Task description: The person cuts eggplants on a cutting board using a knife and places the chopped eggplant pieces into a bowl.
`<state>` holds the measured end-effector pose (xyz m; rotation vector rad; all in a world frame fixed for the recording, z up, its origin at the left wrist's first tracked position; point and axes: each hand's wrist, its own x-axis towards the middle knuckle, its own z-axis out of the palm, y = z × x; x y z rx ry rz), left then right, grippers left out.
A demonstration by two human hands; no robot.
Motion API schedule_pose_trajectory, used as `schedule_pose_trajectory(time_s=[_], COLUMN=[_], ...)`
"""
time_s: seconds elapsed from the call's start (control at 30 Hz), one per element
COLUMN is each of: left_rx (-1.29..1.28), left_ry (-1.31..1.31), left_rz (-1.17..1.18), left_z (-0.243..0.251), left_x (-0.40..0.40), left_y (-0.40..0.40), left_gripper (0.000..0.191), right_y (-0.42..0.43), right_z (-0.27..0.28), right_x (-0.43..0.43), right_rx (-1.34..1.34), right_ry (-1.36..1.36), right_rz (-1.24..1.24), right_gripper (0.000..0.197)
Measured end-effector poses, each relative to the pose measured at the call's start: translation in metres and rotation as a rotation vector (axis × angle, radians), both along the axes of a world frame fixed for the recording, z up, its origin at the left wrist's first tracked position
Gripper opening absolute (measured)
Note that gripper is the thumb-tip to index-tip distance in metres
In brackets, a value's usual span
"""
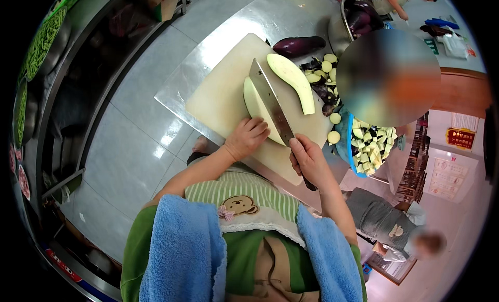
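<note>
My left hand (pixel 248 137) is pressed with curled fingers on the near part of a peeled eggplant (pixel 252 101) lying on a white cutting board (pixel 218 91). In my right hand (pixel 310 159) is the handle of a cleaver (pixel 269 92). Its long blade slants away from me over the eggplant and hides part of it; whether the edge has gone into the flesh I cannot tell. To the right of the blade, also on the board, rests a curved pale piece of peeled eggplant (pixel 294 81).
An unpeeled eggplant (pixel 299 46) lies beyond the board on the metal table (pixel 230 31). Trimmed ends and dark peel (pixel 321 73) line the board's right side. Nearby stand a blue-rimmed basin (pixel 351 146) of eggplant chunks and a metal pot (pixel 336 31) of eggplants. Other people are further off.
</note>
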<state>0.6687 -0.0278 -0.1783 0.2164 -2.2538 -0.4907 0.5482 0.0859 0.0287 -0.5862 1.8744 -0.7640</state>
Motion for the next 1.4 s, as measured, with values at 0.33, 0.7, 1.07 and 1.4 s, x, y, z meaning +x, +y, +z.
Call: schedule_pose_trajectory(time_s=[0.33,0.7,1.07,1.4], left_rx=[0.020,0.055,0.112,0.119], left_ry=[-0.019,0.011,-0.057,-0.081], left_rz=[-0.045,-0.062,-0.108,-0.061], left_z=[-0.007,-0.010,-0.005,-0.004], left_x=[0.000,-0.002,0.001,0.000], left_y=[0.002,0.001,0.003,0.006], left_gripper=[0.029,0.028,0.032,0.030], right_y=[-0.042,-0.049,0.007,0.070], right_z=[0.007,0.022,0.039,0.053], right_x=[-0.017,-0.038,-0.049,-0.061], right_rx=[0.158,0.304,0.405,0.379], right_ry=[0.042,-0.066,0.001,0.431], right_rz=[0.109,0.124,0.251,0.595], right_gripper=[0.044,0.042,0.045,0.047])
